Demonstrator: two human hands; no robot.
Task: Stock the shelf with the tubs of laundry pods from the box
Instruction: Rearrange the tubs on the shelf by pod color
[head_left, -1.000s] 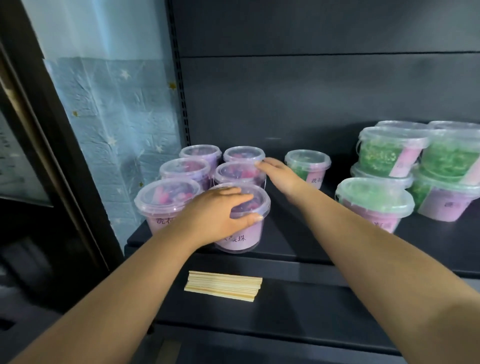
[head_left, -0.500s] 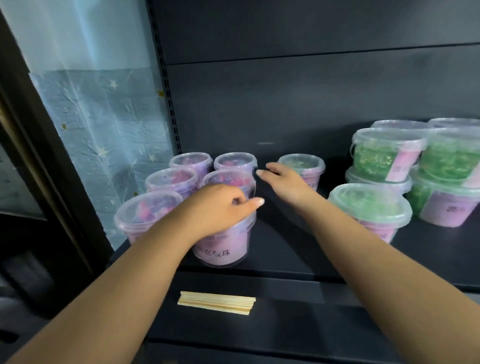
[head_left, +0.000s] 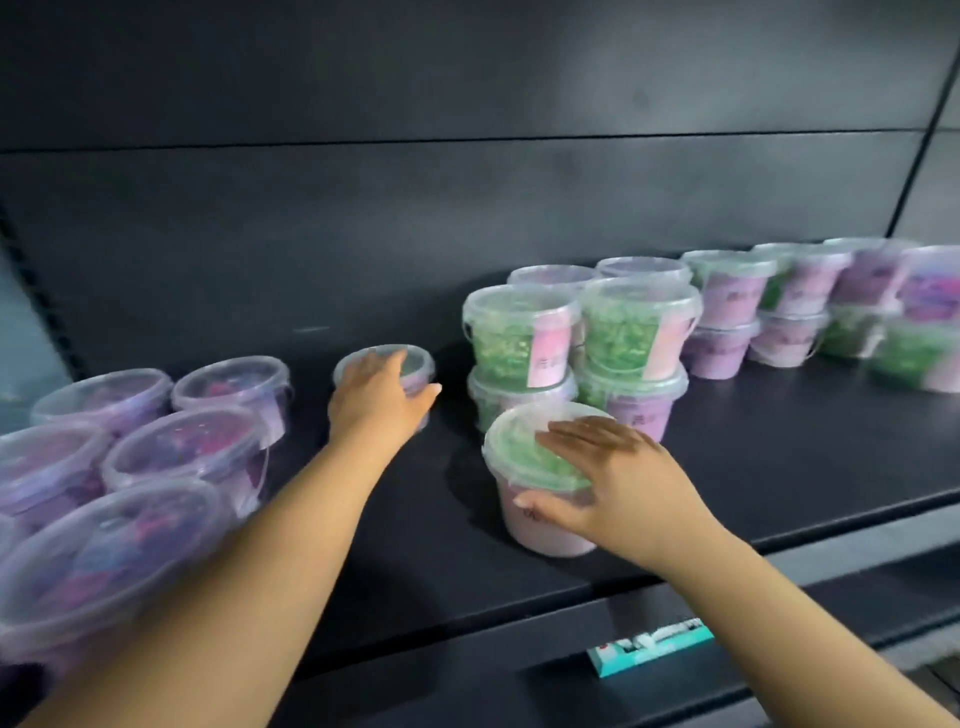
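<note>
On the dark shelf (head_left: 779, 457), my left hand (head_left: 376, 400) reaches to the back and grips a small green-filled tub (head_left: 418, 364) from above, fingers over its lid and thumb down its right side. My right hand (head_left: 618, 483) holds a larger green-filled tub (head_left: 519, 452) near the front, fingers laid across the lid and thumb against its near side. Several purple-filled tubs (head_left: 182, 447) stand grouped at the left. The box is out of view.
Green tubs stacked two high (head_left: 524, 332) stand right behind the front tub. A further row of stacked green and purple tubs (head_left: 800, 296) runs along the back right. A teal price tag (head_left: 649, 644) hangs on the shelf's front edge.
The view has swung right. My left hand left the front purple tub and went to the small green tub. My right hand moved off the purple tubs onto the front green tub.
</note>
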